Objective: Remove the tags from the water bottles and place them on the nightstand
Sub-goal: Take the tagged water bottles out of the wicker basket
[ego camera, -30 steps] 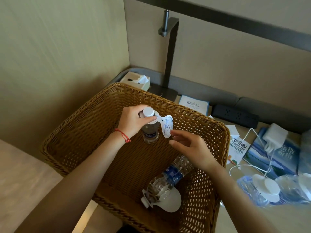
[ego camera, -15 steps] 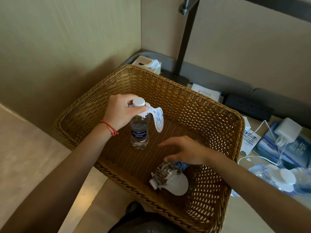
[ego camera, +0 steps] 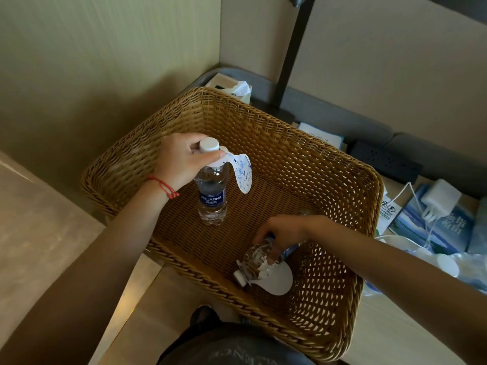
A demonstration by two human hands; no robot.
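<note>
bottles (ego camera: 212,196): 2 in basket (ego camera: 263,122) | tags (ego camera: 243,175): 2 | hands (ego camera: 181,162): 2

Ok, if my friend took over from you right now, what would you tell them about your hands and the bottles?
Left hand holds the upright bottle by its neck, above the basket. Its tag is still on.
Right hand is down in the basket, gripping the lying bottle, whose tag is also still on.
More bottles already lie on the nightstand to the right; whether their tags are off is unclear.
Left to do: pull off both tags, then set both bottles on the nightstand.
</note>
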